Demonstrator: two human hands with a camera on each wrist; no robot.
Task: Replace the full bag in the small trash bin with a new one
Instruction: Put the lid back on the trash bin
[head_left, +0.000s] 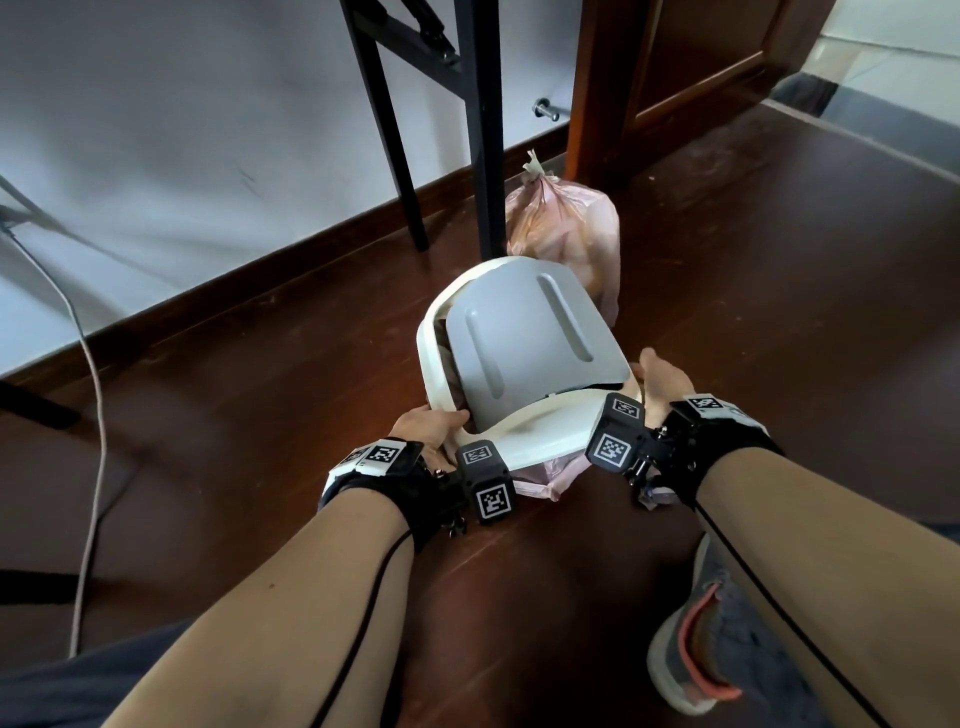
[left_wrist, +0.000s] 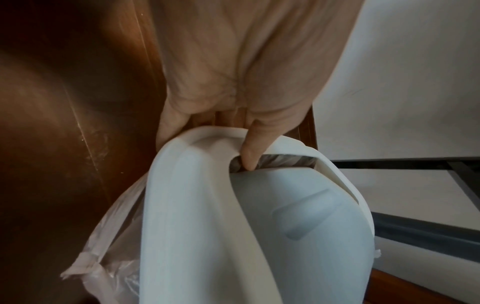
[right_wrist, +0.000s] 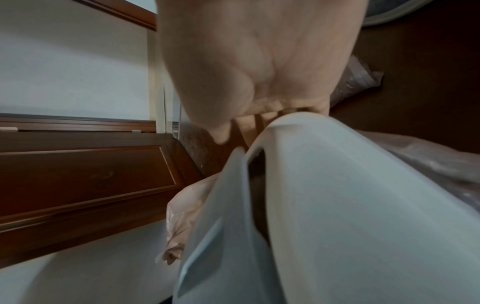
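Both your hands grip the white lid frame of the small trash bin: from the head view, your left hand clasps its near-left corner and your right hand its right end, fingers curled under the rim. Its grey swing flap sits tilted inside the frame. Pink film of the new bag hangs out beneath the frame's near edge. Beyond the bin, the tied, full pink bag stands on the dark wood floor, beside a black table leg. Your grey shoe is at lower right.

From the left wrist, your thumb hooks over the frame's edge into the gap by the flap, while translucent bag film bunches below the frame.

From the right wrist, your fingers curl behind the frame's end; the picture is blurred. The full bag shows beyond the flap, near a brown door.
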